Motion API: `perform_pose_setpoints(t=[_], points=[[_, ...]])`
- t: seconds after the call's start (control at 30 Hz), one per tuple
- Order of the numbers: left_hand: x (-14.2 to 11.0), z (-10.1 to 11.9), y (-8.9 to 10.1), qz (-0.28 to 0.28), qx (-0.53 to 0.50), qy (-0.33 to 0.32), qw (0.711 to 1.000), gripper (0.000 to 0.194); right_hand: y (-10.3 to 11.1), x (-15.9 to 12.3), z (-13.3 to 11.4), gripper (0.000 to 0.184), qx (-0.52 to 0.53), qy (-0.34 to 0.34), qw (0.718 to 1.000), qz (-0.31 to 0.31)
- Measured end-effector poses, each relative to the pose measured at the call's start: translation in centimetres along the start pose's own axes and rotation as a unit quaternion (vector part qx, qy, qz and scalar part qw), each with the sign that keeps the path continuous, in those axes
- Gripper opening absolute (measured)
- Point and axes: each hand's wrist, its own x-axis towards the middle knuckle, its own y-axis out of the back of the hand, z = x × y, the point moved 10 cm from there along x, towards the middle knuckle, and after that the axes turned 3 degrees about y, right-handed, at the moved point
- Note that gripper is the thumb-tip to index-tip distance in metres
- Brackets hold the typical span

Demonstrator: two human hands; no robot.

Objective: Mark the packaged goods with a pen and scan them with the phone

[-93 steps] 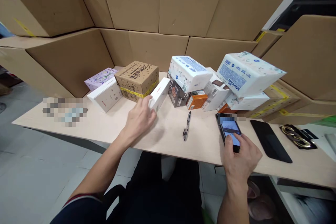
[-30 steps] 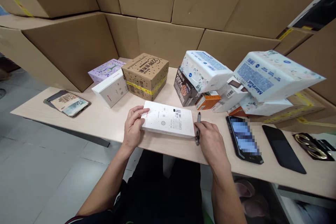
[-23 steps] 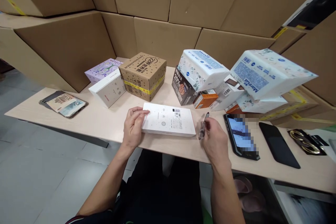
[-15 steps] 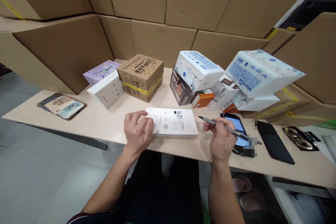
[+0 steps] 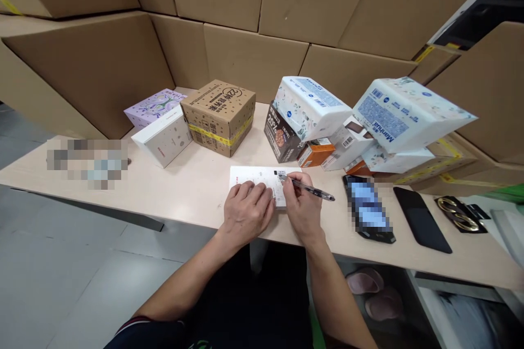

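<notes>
The box [image 5: 245, 173] is white with red and black print; the pen [image 5: 315, 192] is grey and black. The spotted carton [image 5: 219, 112] is brown with a yellow band.

Left grip [image 5: 248, 208] and pen [image 5: 318, 192] have moved in over the white box [image 5: 257, 174].

on the table [image 5: 164, 191], the box [image 5: 250, 173] under the left hand [image 5: 249, 208] lies left of the phone [image 5: 369, 212].

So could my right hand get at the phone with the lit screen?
Probably yes: the phone lies uncovered on the table, right of your right hand, with only the pen in its fingers poking between.
</notes>
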Motion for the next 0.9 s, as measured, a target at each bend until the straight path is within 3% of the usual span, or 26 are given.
perform_pose_setpoints(t=[0.2,0.53,0.9], points=[[-0.1,0.0,0.0,0.000,-0.004,-0.003,1.000,0.020,-0.2,0.3,0.6,0.023,-0.004,-0.032,0.999,-0.035],[-0.2,-0.2,-0.1,-0.009,-0.015,0.004,1.000,0.021,-1.1,0.8,-0.1,0.023,-0.031,-0.015,0.997,-0.068],[-0.2,-0.2,0.2,-0.001,-0.013,0.004,1.000,0.020,-1.1,0.9,-0.1,0.023,-0.041,-0.019,0.997,-0.069]])
